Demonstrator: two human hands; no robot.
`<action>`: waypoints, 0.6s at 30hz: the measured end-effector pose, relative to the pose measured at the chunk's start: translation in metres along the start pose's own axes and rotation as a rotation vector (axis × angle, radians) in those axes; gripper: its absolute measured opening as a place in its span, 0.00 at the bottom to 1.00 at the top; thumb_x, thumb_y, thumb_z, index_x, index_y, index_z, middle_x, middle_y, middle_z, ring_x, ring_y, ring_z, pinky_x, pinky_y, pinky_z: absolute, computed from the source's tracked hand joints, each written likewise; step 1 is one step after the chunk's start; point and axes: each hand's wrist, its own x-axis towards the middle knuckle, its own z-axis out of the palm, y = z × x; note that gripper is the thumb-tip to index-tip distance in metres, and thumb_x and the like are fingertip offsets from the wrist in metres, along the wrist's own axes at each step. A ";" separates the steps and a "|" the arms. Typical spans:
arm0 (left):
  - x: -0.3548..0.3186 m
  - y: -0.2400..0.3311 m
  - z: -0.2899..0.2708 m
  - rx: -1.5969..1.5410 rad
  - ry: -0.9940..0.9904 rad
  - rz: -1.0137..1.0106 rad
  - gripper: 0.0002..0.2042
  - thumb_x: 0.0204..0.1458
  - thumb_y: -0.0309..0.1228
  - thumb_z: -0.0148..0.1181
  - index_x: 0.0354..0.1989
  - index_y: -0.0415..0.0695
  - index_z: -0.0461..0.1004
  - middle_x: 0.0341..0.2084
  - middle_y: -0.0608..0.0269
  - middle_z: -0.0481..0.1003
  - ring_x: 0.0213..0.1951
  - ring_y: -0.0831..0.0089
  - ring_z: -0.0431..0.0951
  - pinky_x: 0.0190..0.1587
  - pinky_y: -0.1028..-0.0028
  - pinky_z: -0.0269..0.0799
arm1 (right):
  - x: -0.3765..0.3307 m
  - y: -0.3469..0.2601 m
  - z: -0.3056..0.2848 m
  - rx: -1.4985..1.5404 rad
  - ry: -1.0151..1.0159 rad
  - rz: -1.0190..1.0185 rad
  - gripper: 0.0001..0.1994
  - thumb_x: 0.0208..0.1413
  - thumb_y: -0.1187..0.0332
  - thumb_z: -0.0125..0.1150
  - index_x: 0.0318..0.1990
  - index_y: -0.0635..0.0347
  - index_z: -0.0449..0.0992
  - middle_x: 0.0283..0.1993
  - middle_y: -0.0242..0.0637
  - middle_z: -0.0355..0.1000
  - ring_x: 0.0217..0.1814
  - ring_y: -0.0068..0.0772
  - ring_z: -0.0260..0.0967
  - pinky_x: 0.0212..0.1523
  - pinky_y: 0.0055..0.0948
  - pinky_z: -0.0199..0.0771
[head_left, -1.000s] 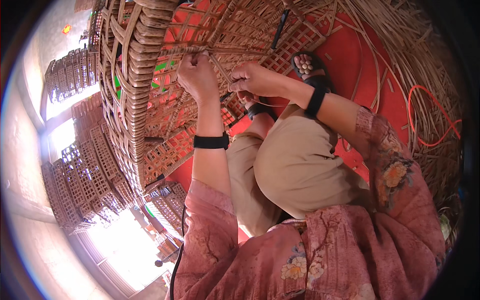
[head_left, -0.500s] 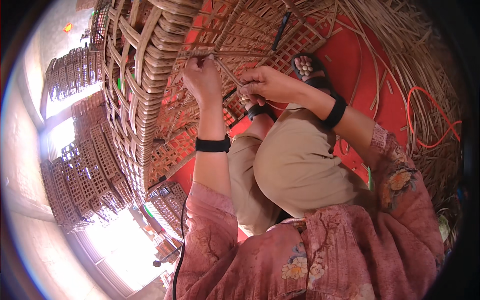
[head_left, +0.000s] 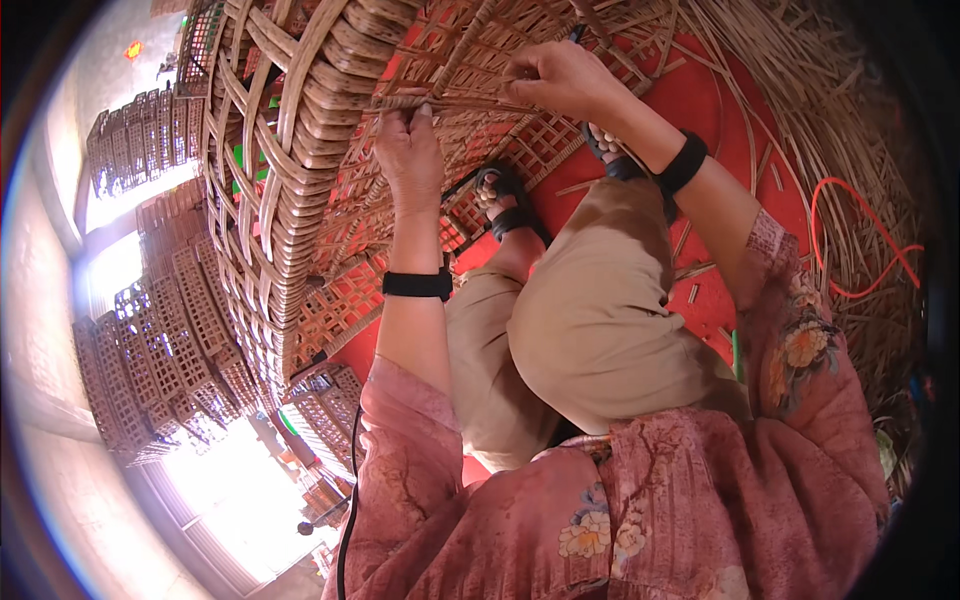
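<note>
Head view: the basket [head_left: 285, 190] is ahead and left, thickly woven at its edge [head_left: 335, 120]. The left hand [head_left: 410, 155] pinches an inner bar [head_left: 393, 102], partly wrapped; the right hand [head_left: 565, 80], curled closed, seems to hold a strand [head_left: 470, 103] stretched from there, apparently still unfastened.

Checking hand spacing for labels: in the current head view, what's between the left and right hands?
In the head view, a thin cane strip seems to span from the left hand to the right hand; the woven basket shows behind it.
</note>
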 end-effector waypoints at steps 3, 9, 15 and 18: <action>0.002 0.000 -0.004 -0.049 -0.032 -0.033 0.07 0.52 0.19 0.52 0.39 0.37 0.71 0.34 0.61 0.76 0.37 0.78 0.74 0.42 0.78 0.68 | -0.002 -0.001 0.013 -0.241 0.021 -0.177 0.17 0.44 0.63 0.62 0.43 0.58 0.75 0.31 0.41 0.75 0.33 0.41 0.73 0.36 0.35 0.72; 0.003 0.000 -0.005 -0.059 -0.076 -0.077 0.08 0.52 0.19 0.52 0.41 0.36 0.71 0.37 0.61 0.75 0.40 0.79 0.72 0.45 0.78 0.67 | -0.013 -0.024 0.059 -0.358 0.145 -0.375 0.16 0.45 0.70 0.59 0.45 0.57 0.70 0.31 0.42 0.73 0.35 0.46 0.73 0.32 0.39 0.73; 0.003 0.000 -0.009 -0.054 -0.075 -0.081 0.07 0.52 0.19 0.52 0.39 0.37 0.72 0.34 0.60 0.76 0.37 0.77 0.73 0.43 0.77 0.67 | -0.004 -0.029 0.053 -0.399 0.145 -0.445 0.10 0.48 0.72 0.55 0.40 0.57 0.72 0.32 0.39 0.72 0.35 0.45 0.72 0.30 0.38 0.73; 0.003 -0.002 -0.010 0.009 -0.064 -0.061 0.06 0.51 0.21 0.53 0.37 0.38 0.74 0.30 0.61 0.77 0.34 0.77 0.74 0.41 0.78 0.68 | 0.005 -0.024 0.050 -0.339 0.204 -0.475 0.08 0.49 0.72 0.55 0.39 0.56 0.73 0.33 0.39 0.72 0.35 0.46 0.71 0.30 0.38 0.73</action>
